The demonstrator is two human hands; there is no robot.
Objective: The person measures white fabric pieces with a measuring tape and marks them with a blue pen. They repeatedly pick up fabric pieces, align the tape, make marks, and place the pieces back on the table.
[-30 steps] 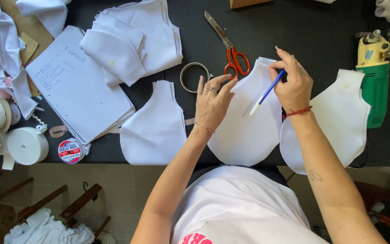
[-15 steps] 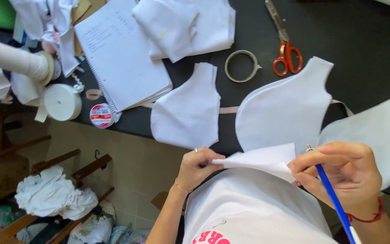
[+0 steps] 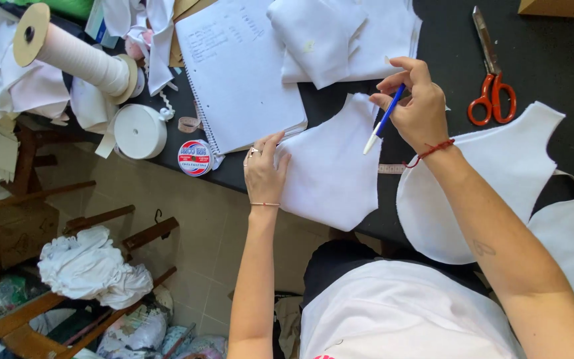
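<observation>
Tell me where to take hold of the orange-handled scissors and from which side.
Grip the scissors by the orange loops, which lie at the end nearest the person; the blades point away, toward the far side of the black table. Coming from the near side probably suits best: the loops lie flat and apart from the white fabric pieces.

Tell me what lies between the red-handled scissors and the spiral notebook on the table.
In the head view, between the scissors and the notebook lie stacked white fabric pieces and the right hand, holding a blue pen.
</observation>
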